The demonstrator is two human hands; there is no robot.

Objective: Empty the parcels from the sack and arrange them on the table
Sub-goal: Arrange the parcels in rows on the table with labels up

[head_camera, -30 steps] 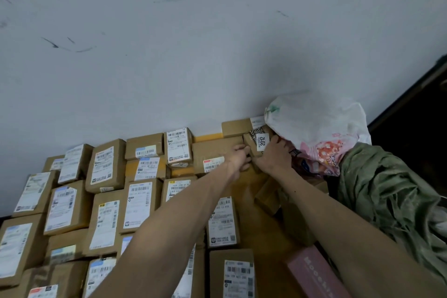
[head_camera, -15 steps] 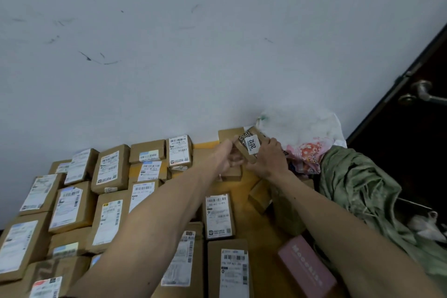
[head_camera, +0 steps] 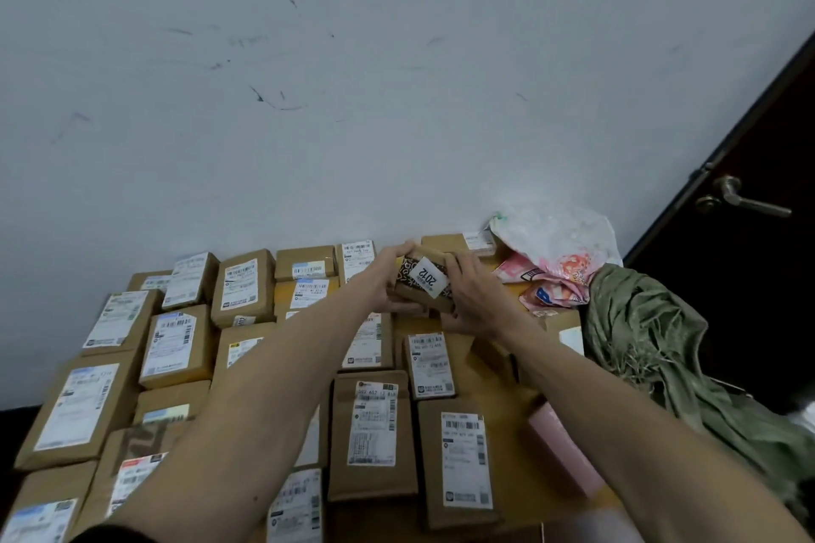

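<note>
While flat brown cardboard parcels [head_camera: 372, 432] with white labels lie in rows across the table [head_camera: 502, 406], farther off the left hand [head_camera: 383, 278] and right hand [head_camera: 474, 300] grasp a small patterned box [head_camera: 425, 278] by its ends, above the far rows. It runs left to right, slanted, with its "2012" sticker upside down. To the right lies a crumpled green sack [head_camera: 652, 348].

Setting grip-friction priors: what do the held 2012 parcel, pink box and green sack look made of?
2012 parcel: matte brown cardboard, sharp edges, paper label.
Pink box: probably smooth card, flat faces.
Green sack: limp matte cloth, deep creases, loose threads.
</note>
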